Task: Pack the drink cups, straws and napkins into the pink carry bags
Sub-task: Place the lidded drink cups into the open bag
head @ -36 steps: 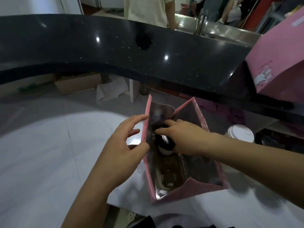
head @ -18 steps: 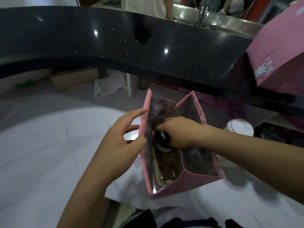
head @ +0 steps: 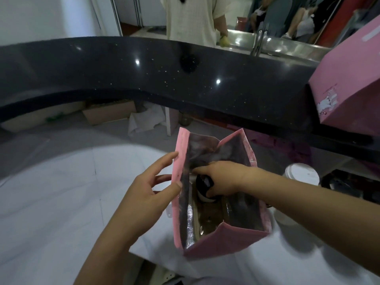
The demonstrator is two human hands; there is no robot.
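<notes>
Right hand (head: 224, 177), inside the bag (head: 222, 241), grips a cup (head: 202, 183); left hand (head: 148, 190) pinches the bag's left wall.

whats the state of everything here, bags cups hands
pink bag, standing, mouth open
dark-topped cup, inside the bag, held
left hand, pinches the bag's left wall
right hand, in the bag, grips the dark-topped cup
white-lidded cup, lid on, right of the bag
second pink bag, on the black counter
</notes>
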